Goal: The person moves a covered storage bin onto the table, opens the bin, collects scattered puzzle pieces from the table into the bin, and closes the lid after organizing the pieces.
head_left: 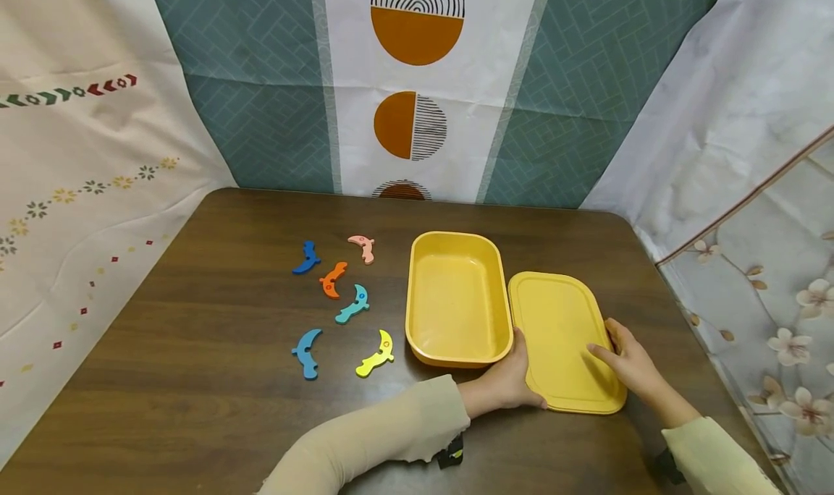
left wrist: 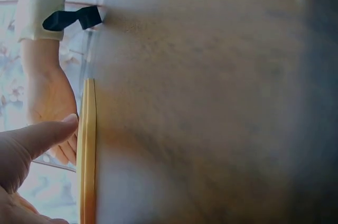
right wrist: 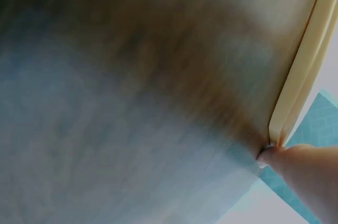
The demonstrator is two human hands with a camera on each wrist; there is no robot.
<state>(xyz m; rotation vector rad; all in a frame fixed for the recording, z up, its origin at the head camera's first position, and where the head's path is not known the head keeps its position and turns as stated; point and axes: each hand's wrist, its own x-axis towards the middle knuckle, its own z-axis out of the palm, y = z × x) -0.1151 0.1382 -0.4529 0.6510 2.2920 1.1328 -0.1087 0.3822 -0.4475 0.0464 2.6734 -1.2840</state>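
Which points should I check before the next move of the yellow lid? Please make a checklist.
1. Left hand at yellow lid: ok, at its near-left corner.
2. Right hand at lid: ok, at its right edge.
3. Firm grip: cannot tell, contact partly hidden.
4. Free gap to yellow box: not ok, left hand reaches between.
5. Box interior free: ok, nothing shows inside.
6. Small pieces apart from lid: ok, all six left of box.

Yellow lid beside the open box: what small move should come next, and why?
I'd probably ease the left hand and right hand off the lid: it appears to rest on the table beside the empty box, and the small pieces lie outside the box, so freed hands could start on them.
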